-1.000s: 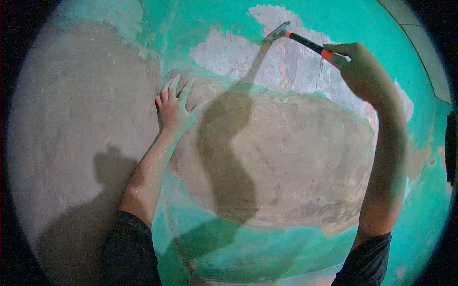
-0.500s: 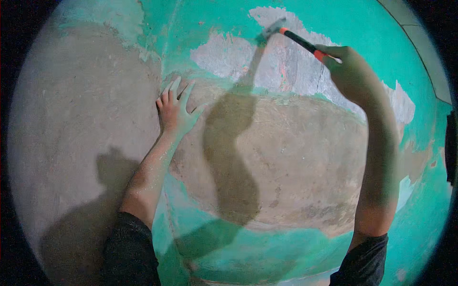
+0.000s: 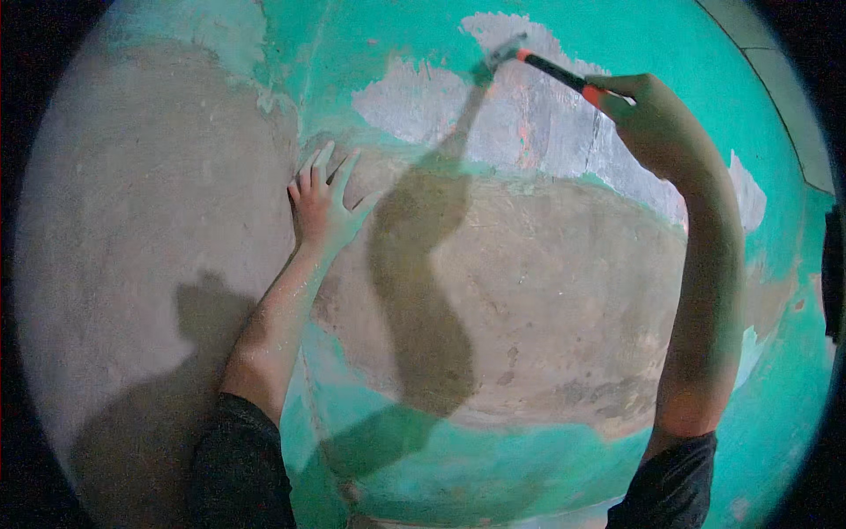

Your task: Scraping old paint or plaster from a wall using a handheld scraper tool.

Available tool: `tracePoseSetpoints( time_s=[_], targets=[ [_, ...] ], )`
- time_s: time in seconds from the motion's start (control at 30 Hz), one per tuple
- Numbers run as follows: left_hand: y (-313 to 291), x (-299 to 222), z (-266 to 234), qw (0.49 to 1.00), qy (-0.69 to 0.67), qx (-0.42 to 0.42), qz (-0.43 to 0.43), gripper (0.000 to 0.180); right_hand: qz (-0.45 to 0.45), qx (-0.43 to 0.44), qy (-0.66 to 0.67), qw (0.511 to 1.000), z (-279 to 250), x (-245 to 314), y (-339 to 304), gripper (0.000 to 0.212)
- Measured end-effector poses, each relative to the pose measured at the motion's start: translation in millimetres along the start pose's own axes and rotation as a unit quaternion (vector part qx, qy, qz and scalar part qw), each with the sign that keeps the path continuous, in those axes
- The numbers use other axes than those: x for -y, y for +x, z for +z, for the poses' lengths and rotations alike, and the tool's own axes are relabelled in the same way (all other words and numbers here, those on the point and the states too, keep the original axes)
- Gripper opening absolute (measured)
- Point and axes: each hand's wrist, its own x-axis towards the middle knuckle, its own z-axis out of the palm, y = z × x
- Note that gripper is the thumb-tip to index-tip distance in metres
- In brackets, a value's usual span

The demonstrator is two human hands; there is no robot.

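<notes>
My left hand lies spread on the wall, fingers pointing up, where the brown plaster meets the green paint. It holds nothing. Up on the right, my right hand is closed around the end of a hammer with a black and orange handle. The hammer's grey head sits crosswise at the upper left end of the handle, over the pale bare patch in the green paint; it is blurred, and I cannot tell whether it touches the wall. Shadows of my arm and the hammer fall across the plaster.
Bare brown plaster spreads below the pale patch, with green paint beneath it. A rough grey-brown wall face fills the left side. Grey panels edge the upper right. A dark object stands at the far right rim.
My right hand and forearm have shifted slightly right, while the hammer head stays almost in place. The arm's shadow has drifted a little left. My left hand has not moved.
</notes>
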Motion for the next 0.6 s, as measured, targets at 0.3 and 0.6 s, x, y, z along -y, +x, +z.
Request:
tracePoseSetpoints(
  time_s=[0.3, 0.6],
  targets=[
    [2.8, 2.1, 5.2, 1.000, -0.001, -0.019, 0.013, 0.079, -0.076, -0.044, -0.056, 0.995, 0.9, -5.1, -7.5, 0.033],
    [1.1, 0.4, 0.7, 1.000, 0.021, -0.012, 0.016, 0.080, -0.040, -0.045, 0.004, 0.998, 13.0, -16.8, -18.0, 0.035]
  ],
)
